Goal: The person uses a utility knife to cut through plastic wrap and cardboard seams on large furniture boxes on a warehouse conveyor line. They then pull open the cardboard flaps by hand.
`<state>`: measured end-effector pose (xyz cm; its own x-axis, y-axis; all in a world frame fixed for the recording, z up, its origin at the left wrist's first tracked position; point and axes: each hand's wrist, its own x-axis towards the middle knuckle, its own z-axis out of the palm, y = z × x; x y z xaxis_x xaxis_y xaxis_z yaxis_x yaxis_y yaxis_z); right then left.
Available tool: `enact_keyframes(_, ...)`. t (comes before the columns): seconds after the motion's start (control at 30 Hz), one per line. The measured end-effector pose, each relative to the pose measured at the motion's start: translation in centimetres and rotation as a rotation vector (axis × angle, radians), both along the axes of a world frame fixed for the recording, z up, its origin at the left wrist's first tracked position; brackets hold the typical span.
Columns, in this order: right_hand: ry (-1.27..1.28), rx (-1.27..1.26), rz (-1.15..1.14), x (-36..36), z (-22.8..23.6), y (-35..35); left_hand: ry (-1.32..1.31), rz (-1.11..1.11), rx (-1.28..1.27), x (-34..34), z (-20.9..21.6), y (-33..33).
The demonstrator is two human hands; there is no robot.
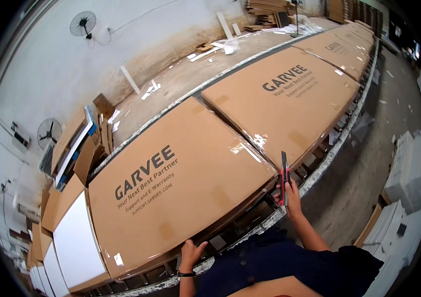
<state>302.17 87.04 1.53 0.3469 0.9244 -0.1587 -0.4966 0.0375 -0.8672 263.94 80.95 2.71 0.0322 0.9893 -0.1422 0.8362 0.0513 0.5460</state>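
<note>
A large flat brown cardboard box (195, 183) with dark printing and clear tape lies in front of me on a roller conveyor (327, 168). At its near edge rests my left hand (190, 255), thumb spread away from the fingers; the fingertips are partly hidden against the box side. My right hand (293, 195) is closed around a red and black utility knife (284, 185), held upright with its dark blade pointing up. The knife is by the box's near right corner, close to the gap before a second brown box (289, 109).
More flat boxes (341, 49) continue along the conveyor at far right. On the left, an open box shows a white panel (78, 242). Cardboard scraps (74, 143) lean beyond it. White stacked panels (393, 227) stand at right. Wall fans (82, 24) hang behind.
</note>
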Motion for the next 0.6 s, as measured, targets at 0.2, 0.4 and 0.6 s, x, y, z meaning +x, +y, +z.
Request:
enact_keyframes(0.2,-1.167,0.062,-0.138,4.4,-0.2,-5.9,-0.059,0.077,0.17,-0.9,-2.8,-0.7)
enact_keyframes(0.4,-1.687,0.184,0.092,10.0,2.0,-4.4,-0.19,0.145,0.187,0.5,-1.1,-0.3)
enact_keyframes(0.6,-2.001,0.389,0.093,13.8,1.9,0.4,-0.593,0.172,0.171,1.9,-0.3,-0.3)
